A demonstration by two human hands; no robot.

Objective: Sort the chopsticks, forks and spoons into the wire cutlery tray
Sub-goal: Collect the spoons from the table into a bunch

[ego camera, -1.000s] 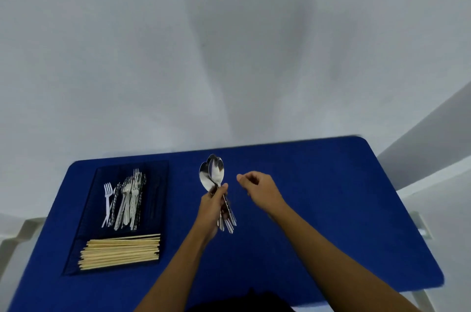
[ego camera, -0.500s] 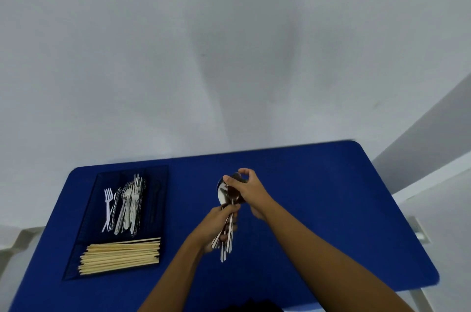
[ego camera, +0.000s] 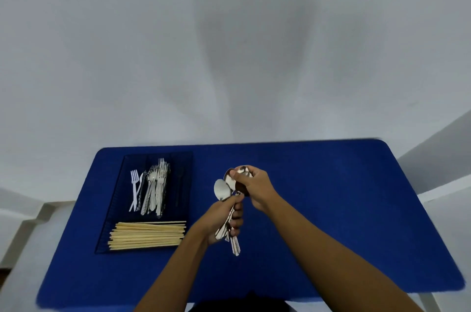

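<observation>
Currently squaring up spoons [ego camera: 224, 193] mid-air over worktop [ego camera: 331, 197]: left hand [ego camera: 224, 220] clenched round handles, right hand [ego camera: 252, 184] cupped over bowls, likely aligning for one drop. Wire tray [ego camera: 119, 207] at 9 o'clock: forks [ego camera: 153, 184] far compartment, chopsticks [ego camera: 147, 235] near one.

On your table [ego camera: 331, 209], the tray [ego camera: 116, 209] sits at ten o'clock, forks [ego camera: 153, 189] in its far compartment, chopsticks [ego camera: 147, 235] in its near one.
</observation>
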